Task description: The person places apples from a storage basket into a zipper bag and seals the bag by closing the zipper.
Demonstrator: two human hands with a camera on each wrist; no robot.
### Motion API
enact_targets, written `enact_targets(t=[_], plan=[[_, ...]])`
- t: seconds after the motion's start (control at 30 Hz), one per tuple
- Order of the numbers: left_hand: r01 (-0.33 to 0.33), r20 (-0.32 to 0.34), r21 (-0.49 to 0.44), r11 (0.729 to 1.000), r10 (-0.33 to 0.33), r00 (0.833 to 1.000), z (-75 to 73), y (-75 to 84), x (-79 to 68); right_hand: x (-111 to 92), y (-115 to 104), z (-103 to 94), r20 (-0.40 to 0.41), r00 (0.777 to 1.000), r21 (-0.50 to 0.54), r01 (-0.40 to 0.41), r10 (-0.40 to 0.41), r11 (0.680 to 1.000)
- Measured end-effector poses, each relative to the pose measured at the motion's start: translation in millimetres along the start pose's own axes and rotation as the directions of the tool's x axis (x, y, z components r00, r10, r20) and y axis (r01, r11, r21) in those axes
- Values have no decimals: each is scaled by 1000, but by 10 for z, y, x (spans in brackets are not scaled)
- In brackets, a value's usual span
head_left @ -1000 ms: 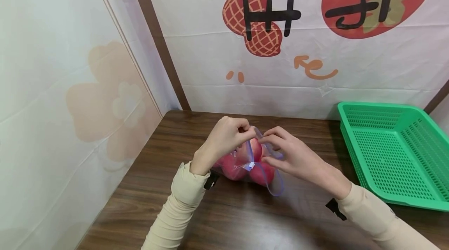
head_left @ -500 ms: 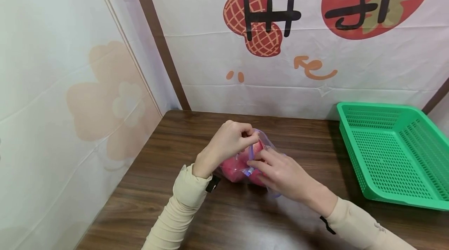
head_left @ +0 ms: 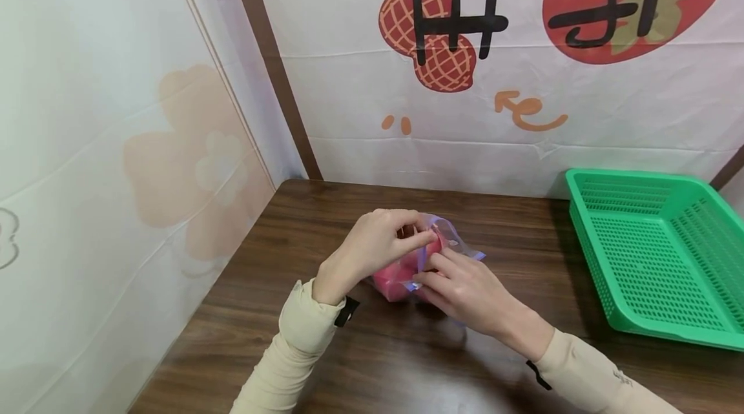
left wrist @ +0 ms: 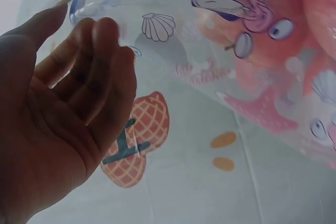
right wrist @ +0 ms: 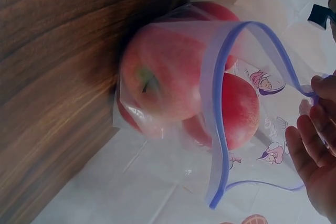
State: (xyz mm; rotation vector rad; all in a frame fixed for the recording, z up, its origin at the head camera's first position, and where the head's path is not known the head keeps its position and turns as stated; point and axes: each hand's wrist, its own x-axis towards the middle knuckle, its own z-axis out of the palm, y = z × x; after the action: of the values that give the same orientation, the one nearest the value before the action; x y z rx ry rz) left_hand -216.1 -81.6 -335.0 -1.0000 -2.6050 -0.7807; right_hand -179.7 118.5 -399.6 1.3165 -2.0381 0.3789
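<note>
A clear zip bag (right wrist: 215, 108) with a purple zip edge and cartoon sea prints lies on the table, its mouth facing up and right. Several red apples (right wrist: 157, 72) fill it. My left hand (head_left: 378, 243) pinches the zip edge at the upper side of the mouth; in the left wrist view this hand (left wrist: 79, 93) has its other fingers curled beside the bag. Opposite it, my right hand (head_left: 471, 291) pinches the near edge by the slider (head_left: 412, 287). The fingers of the right hand (right wrist: 315, 156) partly hide that edge in the right wrist view.
A green perforated basket (head_left: 686, 259) stands at the right of the dark wooden table (head_left: 261, 310). A printed cloth (head_left: 349, 78) hangs behind the table, and another pale one (head_left: 87, 143) hangs along the left side.
My right hand has moved left and closed on the bag's edge near the slider. My left hand keeps its pinch, shifting slightly right and down. The bag's free edge has shifted.
</note>
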Motion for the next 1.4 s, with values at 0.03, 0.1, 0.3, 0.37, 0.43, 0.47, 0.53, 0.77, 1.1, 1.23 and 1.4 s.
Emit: enact_targets(t=[0.03,0.1,0.3,0.37,0.43,0.47,0.53,0.77,1.1,1.23,1.4], plan=[[2,-4,19,1000,-2,1000,-8,-5,-38,2,-5,0,-5,1000,-2,-2,2,1000],[5,-12,41,999,-5,1000,-30,-13,-121,7,-13,3,-16,1000,-8,0,0,1000],[15,39,75,997,-18,999,-102,-26,-409,26,-43,50,-89,995,-44,43,-46,998],[11,78,81,997,-17,997,-115,-25,-508,33,-61,74,-125,990,-46,55,-60,997],[-7,113,89,996,-4,994,-113,-20,-599,36,-84,90,-152,986,-48,54,-61,997],[-20,127,89,996,9,992,-102,-18,-638,36,-97,95,-162,985,-50,52,-60,997],[-50,148,87,995,37,988,-77,0,-701,31,-122,103,-178,982,-62,46,-56,997],[-130,20,136,982,128,992,96,66,-824,43,-192,80,-237,971,-105,17,-41,994],[-256,-307,136,957,286,908,145,84,-754,250,-153,-101,-294,956,-81,-15,-9,997],[-286,-352,131,949,314,882,94,104,-684,327,-99,-198,-285,959,-72,-12,-9,997],[-304,-377,119,945,326,867,21,134,-604,398,-22,-299,-262,965,-38,-9,-1,999]])
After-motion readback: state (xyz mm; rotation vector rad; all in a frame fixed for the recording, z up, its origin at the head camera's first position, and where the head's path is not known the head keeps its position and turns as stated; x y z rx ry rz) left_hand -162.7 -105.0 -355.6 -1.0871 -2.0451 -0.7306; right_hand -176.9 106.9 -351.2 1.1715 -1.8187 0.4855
